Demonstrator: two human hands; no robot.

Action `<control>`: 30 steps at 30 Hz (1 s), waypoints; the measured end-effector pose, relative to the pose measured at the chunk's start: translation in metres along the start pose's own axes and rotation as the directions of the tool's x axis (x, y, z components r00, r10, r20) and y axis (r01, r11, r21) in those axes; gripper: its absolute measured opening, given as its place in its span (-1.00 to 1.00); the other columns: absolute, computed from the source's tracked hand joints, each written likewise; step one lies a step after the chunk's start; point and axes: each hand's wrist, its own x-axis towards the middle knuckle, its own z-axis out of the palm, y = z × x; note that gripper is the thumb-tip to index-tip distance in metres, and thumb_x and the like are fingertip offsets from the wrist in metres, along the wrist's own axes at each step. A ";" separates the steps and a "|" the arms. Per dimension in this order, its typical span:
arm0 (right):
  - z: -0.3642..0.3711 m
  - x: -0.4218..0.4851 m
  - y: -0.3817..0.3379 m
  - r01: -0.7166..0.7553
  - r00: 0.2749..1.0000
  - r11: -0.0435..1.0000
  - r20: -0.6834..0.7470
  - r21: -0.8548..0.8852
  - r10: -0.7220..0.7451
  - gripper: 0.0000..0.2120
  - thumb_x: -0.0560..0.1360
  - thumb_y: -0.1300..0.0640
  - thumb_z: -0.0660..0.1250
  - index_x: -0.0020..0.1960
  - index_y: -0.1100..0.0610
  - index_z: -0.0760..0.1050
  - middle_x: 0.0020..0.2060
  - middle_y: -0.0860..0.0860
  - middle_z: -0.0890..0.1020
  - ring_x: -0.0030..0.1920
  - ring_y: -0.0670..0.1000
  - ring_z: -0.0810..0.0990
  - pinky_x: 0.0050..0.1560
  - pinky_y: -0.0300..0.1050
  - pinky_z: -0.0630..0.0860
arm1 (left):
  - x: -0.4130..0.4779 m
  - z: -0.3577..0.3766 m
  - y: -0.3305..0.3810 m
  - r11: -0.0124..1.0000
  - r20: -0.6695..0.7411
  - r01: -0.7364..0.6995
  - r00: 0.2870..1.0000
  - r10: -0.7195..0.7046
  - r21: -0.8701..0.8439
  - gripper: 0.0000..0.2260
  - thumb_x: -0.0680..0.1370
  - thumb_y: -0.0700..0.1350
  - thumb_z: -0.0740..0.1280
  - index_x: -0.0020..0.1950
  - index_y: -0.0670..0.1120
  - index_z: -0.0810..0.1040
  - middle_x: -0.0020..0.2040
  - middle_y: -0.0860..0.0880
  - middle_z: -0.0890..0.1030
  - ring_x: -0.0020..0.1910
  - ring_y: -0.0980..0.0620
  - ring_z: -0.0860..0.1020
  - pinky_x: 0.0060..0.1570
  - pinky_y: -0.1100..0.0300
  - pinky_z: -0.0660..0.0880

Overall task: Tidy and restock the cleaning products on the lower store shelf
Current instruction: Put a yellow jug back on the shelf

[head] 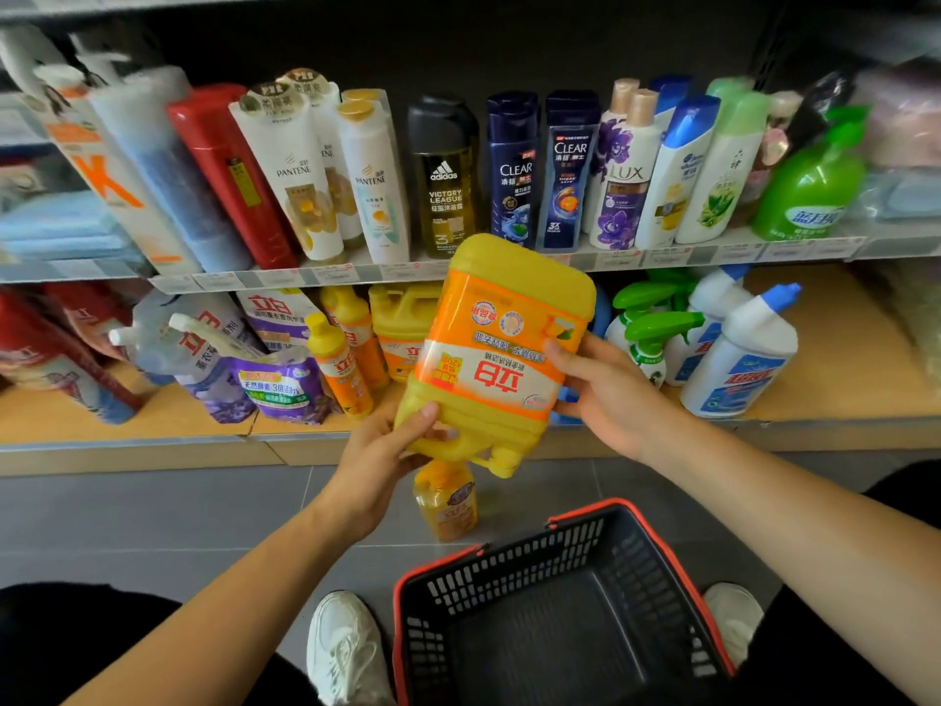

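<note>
We hold a large yellow detergent jug (496, 349) between both hands, raised in front of the lower shelf (840, 400) and turned upside down, so its label reads inverted and its cap end points down toward the floor. Our left hand (379, 453) is curled around the jug's lower left corner near the handle, thumb pressed on the front face, fingers wrapped behind. Our right hand (608, 392) clasps the jug's right side, thumb lying across the orange label, the other fingers hidden behind the body. Both hands are closed on the jug, neither spread wide.

Just below the jug, a smaller yellow bottle (447, 501) stands on the grey tiled floor (153, 517), close to the shelf edge. Nearer to us sits a black shopping basket (555, 552) with a red rim; what we can see of its inside holds nothing.

On the lower shelf behind the jug stands another yellow jug (399, 323) of the same kind, with slim orange dish-soap bottles (338, 364) to its left and purple refill pouches (280, 389) leaning beyond those. To the right stand green-trigger spray bottles (646, 333) and white bottles with blue angled caps (738, 359). The upper shelf carries a row of shampoo and body-wash bottles (514, 170). Our white shoes (346, 649) rest on the floor either side of the basket.
</note>
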 end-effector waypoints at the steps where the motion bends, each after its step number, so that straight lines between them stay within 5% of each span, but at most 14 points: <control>1: -0.002 0.002 0.004 -0.030 0.999 0.999 0.014 -0.013 0.030 -0.62 0.55 0.14 0.35 0.36 0.11 0.47 0.26 0.06 0.63 0.23 0.15 0.62 0.17 0.21 0.57 | 0.000 -0.006 0.005 0.999 -0.038 -0.042 0.998 0.043 0.004 -0.58 0.43 0.11 0.48 0.15 -0.15 0.62 0.06 -0.15 0.71 0.12 -0.12 0.67 0.05 0.09 0.63; 3: -0.004 0.005 0.015 -0.084 0.996 0.996 0.042 0.038 0.083 -0.68 0.56 0.20 0.33 0.31 0.12 0.49 0.22 0.08 0.65 0.21 0.19 0.63 0.18 0.22 0.57 | -0.002 -0.017 0.014 0.993 -0.100 -0.115 0.988 0.118 0.030 -0.45 0.37 0.06 0.55 0.25 -0.17 0.57 0.15 -0.14 0.69 0.17 -0.12 0.65 0.08 0.05 0.62; 8: 0.008 0.016 0.045 -0.210 0.978 0.971 0.028 0.114 0.209 -0.58 0.48 0.19 0.42 0.32 0.07 0.46 0.17 0.24 0.65 0.12 0.28 0.66 0.08 0.14 0.63 | -0.011 -0.033 0.035 0.975 -0.203 -0.222 0.954 0.222 0.023 -0.47 0.25 0.09 0.60 0.13 -0.10 0.60 0.02 -0.01 0.71 0.05 0.01 0.68 -0.04 0.10 0.63; 12: 0.022 0.013 0.080 -0.282 0.950 0.934 0.074 -0.218 0.304 -0.42 0.32 0.08 0.54 0.31 0.02 0.49 0.05 0.12 0.72 0.04 0.17 0.71 0.05 0.05 0.63 | -0.018 -0.045 0.048 0.952 -0.239 -0.276 0.923 0.301 0.135 -0.59 0.28 0.11 0.64 -0.02 -0.03 0.62 -0.10 0.06 0.73 -0.10 0.12 0.70 -0.22 0.29 0.59; 15: 0.023 0.027 0.097 -0.137 0.978 0.805 0.052 -0.577 0.204 -0.61 0.42 0.13 0.54 0.22 0.05 0.57 -0.10 -0.03 0.73 -0.09 -0.01 0.72 0.07 -0.01 0.61 | -0.018 -0.056 0.049 0.896 -0.219 -0.237 0.917 0.335 0.377 -0.70 0.32 0.06 0.60 -0.20 -0.09 0.59 -0.25 0.04 0.69 -0.26 0.18 0.64 -0.34 0.33 0.53; 19: 0.031 0.050 0.123 0.106 0.976 0.434 0.178 -0.894 0.128 -0.63 0.45 0.07 0.53 0.23 0.08 0.59 0.03 0.01 0.69 -0.03 -0.08 0.63 0.10 -0.08 0.55 | -0.008 -0.080 0.040 0.851 -0.301 -0.058 0.921 0.248 0.521 -0.76 0.39 0.02 0.61 -0.22 -0.06 0.60 -0.21 0.00 0.67 -0.17 0.06 0.61 -0.23 0.14 0.53; 22: 0.044 0.065 0.154 0.195 0.955 0.274 0.246 -0.942 0.166 -0.45 0.47 0.05 0.50 0.42 0.09 0.45 0.36 0.08 0.53 0.37 0.07 0.45 0.38 0.00 0.38 | 0.001 -0.096 0.027 0.823 -0.302 0.071 0.945 0.125 0.563 -0.77 0.42 0.03 0.58 -0.16 -0.08 0.62 -0.20 -0.01 0.65 -0.17 0.06 0.58 -0.25 0.14 0.47; 26: 0.054 0.081 0.189 0.236 0.942 0.160 0.266 -0.958 0.206 -0.46 0.54 0.01 0.41 0.47 0.09 0.38 0.43 0.09 0.41 0.48 0.12 0.29 0.43 -0.02 0.23 | 0.018 -0.106 -0.003 0.747 -0.269 0.168 0.963 0.014 0.643 -0.82 0.47 -0.01 0.55 -0.13 -0.07 0.61 -0.16 -0.10 0.65 -0.12 -0.10 0.60 -0.17 -0.01 0.55; 30: 0.051 0.088 0.203 0.211 0.949 0.210 0.251 -0.955 0.189 -0.64 0.58 0.05 0.37 0.36 0.05 0.50 0.34 0.11 0.47 0.42 0.16 0.35 0.39 0.02 0.30 | 0.036 -0.113 -0.042 0.696 -0.302 0.303 0.945 -0.130 0.651 -0.79 0.49 -0.03 0.54 -0.06 -0.14 0.62 -0.06 -0.23 0.67 -0.07 -0.16 0.61 0.05 -0.20 0.59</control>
